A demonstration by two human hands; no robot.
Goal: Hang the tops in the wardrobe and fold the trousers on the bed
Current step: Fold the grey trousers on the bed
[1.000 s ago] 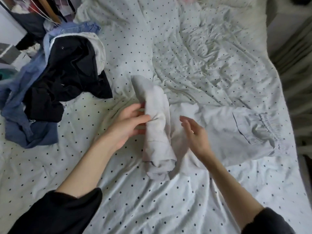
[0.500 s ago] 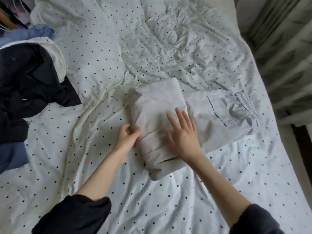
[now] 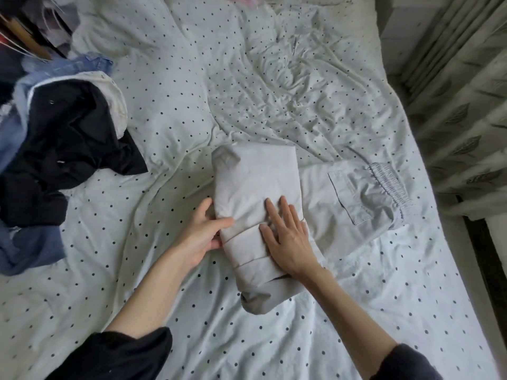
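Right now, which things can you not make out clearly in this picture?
All in the head view:
- Left hand: fingertips hidden under the grey trousers.
- Trousers: inner folded layers hidden by the top layer.
- Clothes pile: cut off by the left edge; lower garments covered by the black one.
- Hangers: cut off at the top-left corner, blurred.
- Pink item: cut off by the top edge.

No text, label, brand, number or sign can be read anywhere in the head view. The bed sheet point(image 3: 170, 111) carries only a pattern of small dark dots, and the pale trousers point(image 3: 255, 185) show plain fabric.
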